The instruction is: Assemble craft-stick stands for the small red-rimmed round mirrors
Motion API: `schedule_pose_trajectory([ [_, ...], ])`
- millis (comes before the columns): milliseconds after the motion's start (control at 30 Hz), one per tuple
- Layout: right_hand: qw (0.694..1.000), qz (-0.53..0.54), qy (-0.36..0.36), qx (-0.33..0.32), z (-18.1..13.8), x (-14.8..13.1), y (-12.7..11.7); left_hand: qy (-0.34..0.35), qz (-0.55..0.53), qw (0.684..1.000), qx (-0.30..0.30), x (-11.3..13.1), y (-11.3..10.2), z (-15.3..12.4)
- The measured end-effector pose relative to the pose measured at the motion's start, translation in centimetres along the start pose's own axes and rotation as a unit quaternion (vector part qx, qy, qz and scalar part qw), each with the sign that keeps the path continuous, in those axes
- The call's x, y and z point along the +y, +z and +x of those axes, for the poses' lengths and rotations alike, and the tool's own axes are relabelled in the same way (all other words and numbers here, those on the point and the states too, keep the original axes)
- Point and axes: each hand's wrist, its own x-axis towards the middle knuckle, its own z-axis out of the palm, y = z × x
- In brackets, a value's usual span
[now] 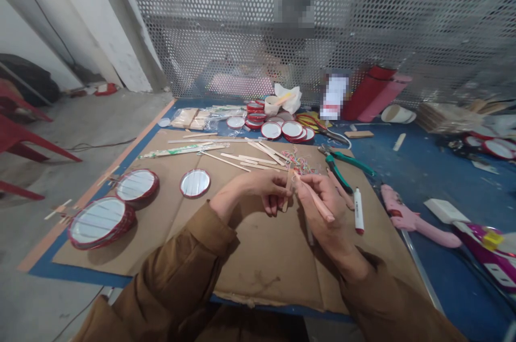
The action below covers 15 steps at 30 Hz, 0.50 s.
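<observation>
Covering part of wooden stick (pixel 289 176): left hand (pixel 271 187)

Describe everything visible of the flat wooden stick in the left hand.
The wooden stick is narrow, flat and light brown, and looks like plain, thin wood. It appears straight. It stands steeply, leaning slightly, its upper end toward the far side of the table, above the cardboard sheet. The left hand grips it around the middle, leaving both ends showing. The right hand holds a pink tool close beside its upper part; whether that touches it is unclear.
</observation>
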Motion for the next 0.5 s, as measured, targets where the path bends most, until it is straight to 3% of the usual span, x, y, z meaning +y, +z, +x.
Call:
schedule_pose_trajectory([
  [233,1.000,-0.006,-0.014,0.010,0.15,-0.07,0.09,0.004,-0.002,1.000,0.000,-0.05,-0.05,0.05],
  [500,0.998,0.058,-0.013,-0.019,0.16,-0.48,0.34,0.009,-0.005,1.000,0.001,-0.10,-0.04,-0.02],
])
